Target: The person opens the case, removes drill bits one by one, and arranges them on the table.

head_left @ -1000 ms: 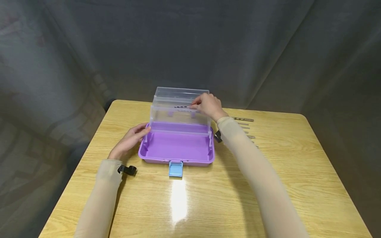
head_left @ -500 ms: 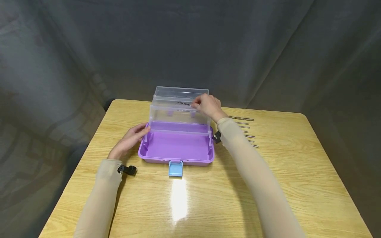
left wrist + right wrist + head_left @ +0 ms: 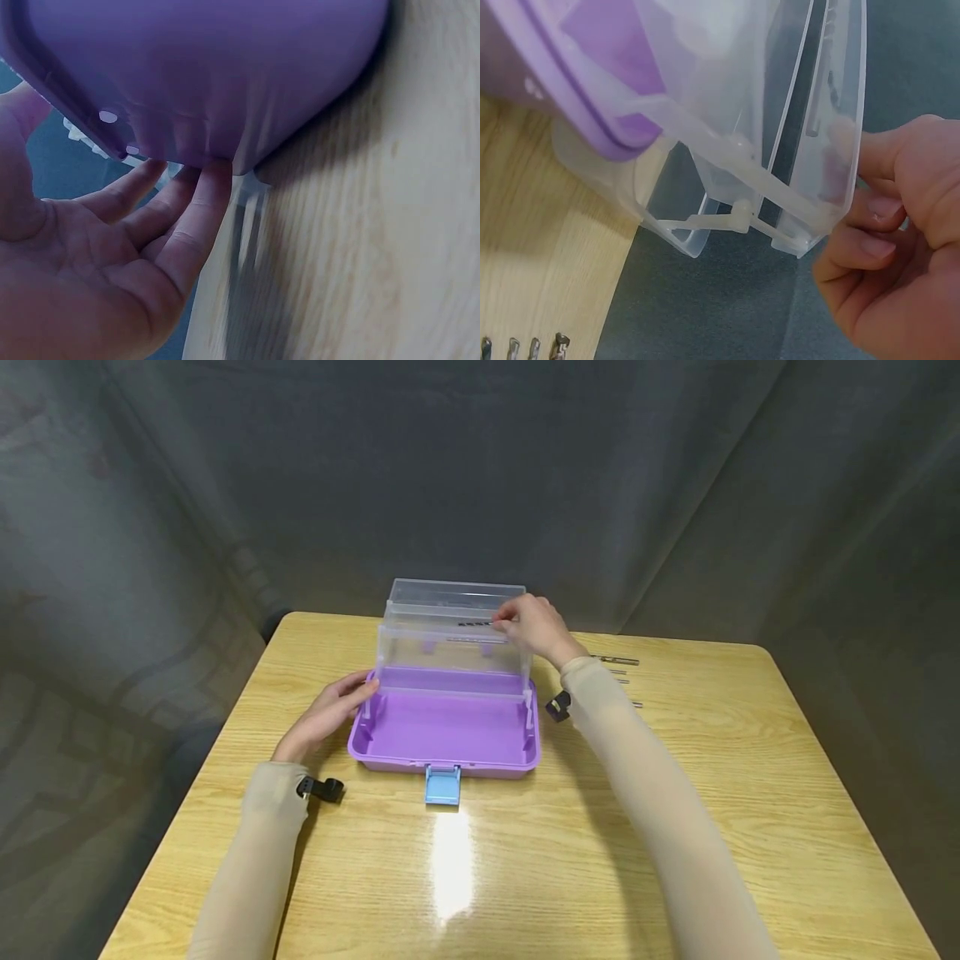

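A purple box (image 3: 446, 731) stands open mid-table, with clear trays (image 3: 450, 647) raised behind its tub. My right hand (image 3: 534, 625) reaches over the upper tray's right end and pinches a dark drill bit (image 3: 474, 624), which lies level along the tray's top. In the right wrist view the right hand (image 3: 900, 247) has its fingertips curled at the clear tray (image 3: 810, 135) edge. My left hand (image 3: 330, 710) rests with straight fingers against the box's left side. The left wrist view shows the left hand (image 3: 112, 247) with fingertips touching the purple wall (image 3: 225, 67).
Several more drill bits (image 3: 618, 670) lie in a row on the wooden table (image 3: 750, 760) to the right of the box, partly behind my right forearm. A blue latch (image 3: 442, 785) hangs open at the box's front. Dark cloth hangs behind the table.
My right hand has shifted slightly right with the drill bit, which went from tilted to level over the upper tray. The forearm now covers more of the row of bits. The left hand stayed.
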